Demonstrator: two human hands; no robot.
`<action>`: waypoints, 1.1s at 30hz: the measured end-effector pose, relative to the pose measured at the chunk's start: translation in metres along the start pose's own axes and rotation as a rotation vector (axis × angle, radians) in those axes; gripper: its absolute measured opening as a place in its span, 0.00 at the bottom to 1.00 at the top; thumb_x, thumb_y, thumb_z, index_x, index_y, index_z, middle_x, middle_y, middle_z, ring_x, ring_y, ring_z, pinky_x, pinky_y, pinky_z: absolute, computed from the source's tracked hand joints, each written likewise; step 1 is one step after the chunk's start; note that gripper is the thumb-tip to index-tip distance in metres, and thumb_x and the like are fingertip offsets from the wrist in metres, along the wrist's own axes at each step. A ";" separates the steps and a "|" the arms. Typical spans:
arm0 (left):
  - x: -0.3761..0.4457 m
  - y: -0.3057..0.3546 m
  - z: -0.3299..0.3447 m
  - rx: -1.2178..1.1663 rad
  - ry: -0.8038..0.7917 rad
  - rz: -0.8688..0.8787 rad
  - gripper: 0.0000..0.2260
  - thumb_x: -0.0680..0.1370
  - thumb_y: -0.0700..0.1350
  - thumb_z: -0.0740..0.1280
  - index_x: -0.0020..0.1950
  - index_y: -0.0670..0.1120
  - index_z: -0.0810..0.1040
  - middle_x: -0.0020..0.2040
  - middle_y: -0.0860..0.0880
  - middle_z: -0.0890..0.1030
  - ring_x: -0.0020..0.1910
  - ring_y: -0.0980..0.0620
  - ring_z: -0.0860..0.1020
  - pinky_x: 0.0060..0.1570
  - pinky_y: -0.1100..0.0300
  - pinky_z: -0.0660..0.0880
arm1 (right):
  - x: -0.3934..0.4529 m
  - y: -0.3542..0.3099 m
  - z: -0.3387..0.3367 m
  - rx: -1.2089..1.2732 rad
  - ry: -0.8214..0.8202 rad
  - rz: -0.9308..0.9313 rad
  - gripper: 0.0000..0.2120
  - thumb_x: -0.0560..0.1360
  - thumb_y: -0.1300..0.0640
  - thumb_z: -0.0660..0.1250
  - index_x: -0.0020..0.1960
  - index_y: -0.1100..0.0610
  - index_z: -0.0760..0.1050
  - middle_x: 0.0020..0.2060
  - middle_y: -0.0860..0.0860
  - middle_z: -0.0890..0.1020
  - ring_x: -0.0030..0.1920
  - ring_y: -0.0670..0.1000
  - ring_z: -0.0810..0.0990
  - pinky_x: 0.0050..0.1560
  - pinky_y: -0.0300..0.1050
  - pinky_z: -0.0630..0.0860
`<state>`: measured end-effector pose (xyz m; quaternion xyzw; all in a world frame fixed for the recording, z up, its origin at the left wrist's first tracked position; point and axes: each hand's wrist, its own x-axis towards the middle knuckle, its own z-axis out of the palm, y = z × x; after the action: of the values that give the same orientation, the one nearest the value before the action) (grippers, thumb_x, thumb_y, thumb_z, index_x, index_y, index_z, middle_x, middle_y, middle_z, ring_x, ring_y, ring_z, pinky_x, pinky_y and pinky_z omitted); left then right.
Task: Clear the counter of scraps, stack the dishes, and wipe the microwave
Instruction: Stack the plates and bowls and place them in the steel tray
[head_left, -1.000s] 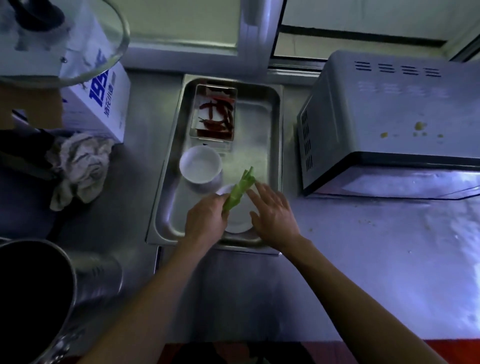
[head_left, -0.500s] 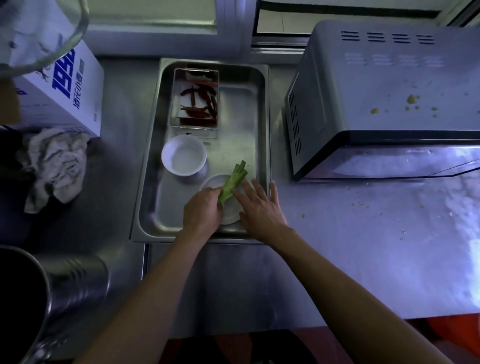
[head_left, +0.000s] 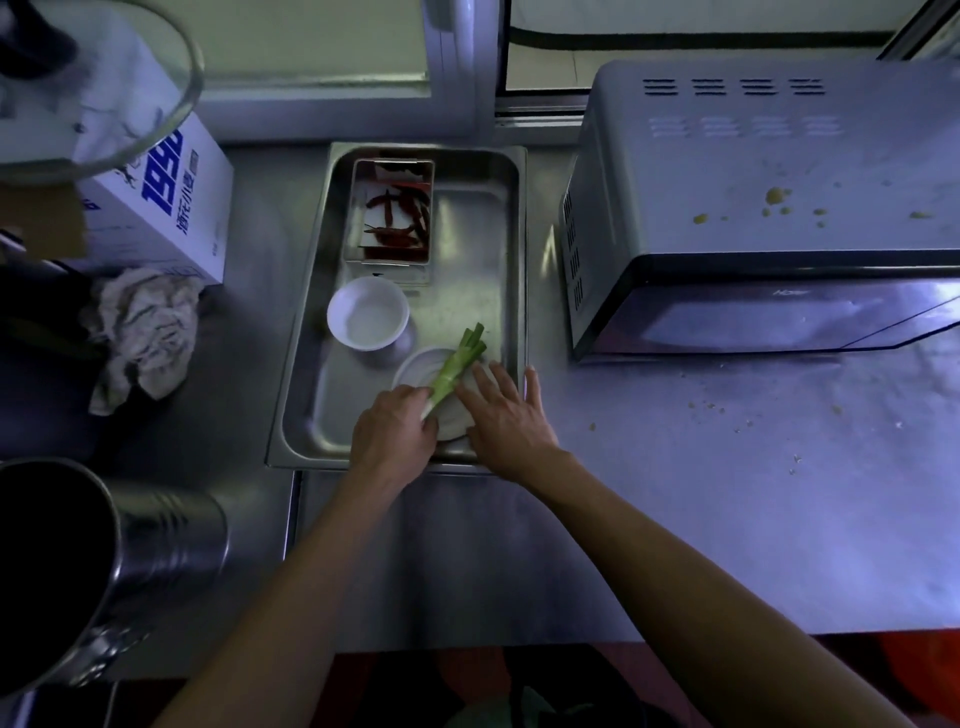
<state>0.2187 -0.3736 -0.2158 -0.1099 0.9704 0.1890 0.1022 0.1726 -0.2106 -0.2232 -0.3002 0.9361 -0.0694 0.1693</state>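
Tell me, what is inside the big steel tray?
The steel tray holds a small container of red chillies, a white bowl and a white plate, partly covered by the hands and green stalks.

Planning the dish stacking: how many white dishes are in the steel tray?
2: a white bowl mid-tray, and a small white plate at the tray's near end, partly covered by both hands. Others may be hidden.

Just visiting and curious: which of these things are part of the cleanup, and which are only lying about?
Part of the job:
green stalks, gripped by left hand
small plate, under right hand
white bowl
spattered microwave
crumbs
rag

Lying about:
printed box
steel pot
chili container
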 end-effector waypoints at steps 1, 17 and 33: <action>-0.006 0.000 -0.002 -0.006 0.006 -0.001 0.15 0.78 0.48 0.66 0.64 0.48 0.78 0.57 0.46 0.80 0.55 0.42 0.78 0.51 0.46 0.77 | -0.003 -0.001 -0.002 0.011 -0.001 -0.003 0.33 0.79 0.54 0.61 0.80 0.50 0.51 0.81 0.55 0.51 0.81 0.57 0.45 0.76 0.70 0.41; -0.075 0.023 -0.020 -0.011 0.017 0.163 0.17 0.77 0.50 0.67 0.66 0.53 0.78 0.62 0.50 0.81 0.60 0.45 0.78 0.55 0.49 0.78 | -0.103 -0.015 -0.021 0.002 0.097 0.112 0.29 0.80 0.50 0.60 0.79 0.49 0.54 0.80 0.53 0.51 0.80 0.56 0.46 0.76 0.67 0.44; -0.141 0.121 0.004 0.007 -0.046 0.470 0.19 0.80 0.51 0.64 0.70 0.48 0.74 0.64 0.48 0.78 0.62 0.46 0.76 0.60 0.52 0.74 | -0.260 0.045 -0.024 0.078 0.217 0.388 0.28 0.82 0.47 0.59 0.79 0.48 0.56 0.81 0.53 0.47 0.80 0.56 0.41 0.78 0.62 0.48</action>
<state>0.3235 -0.2384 -0.1439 0.1239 0.9674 0.2067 0.0779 0.3377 -0.0216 -0.1399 -0.0986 0.9857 -0.1036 0.0893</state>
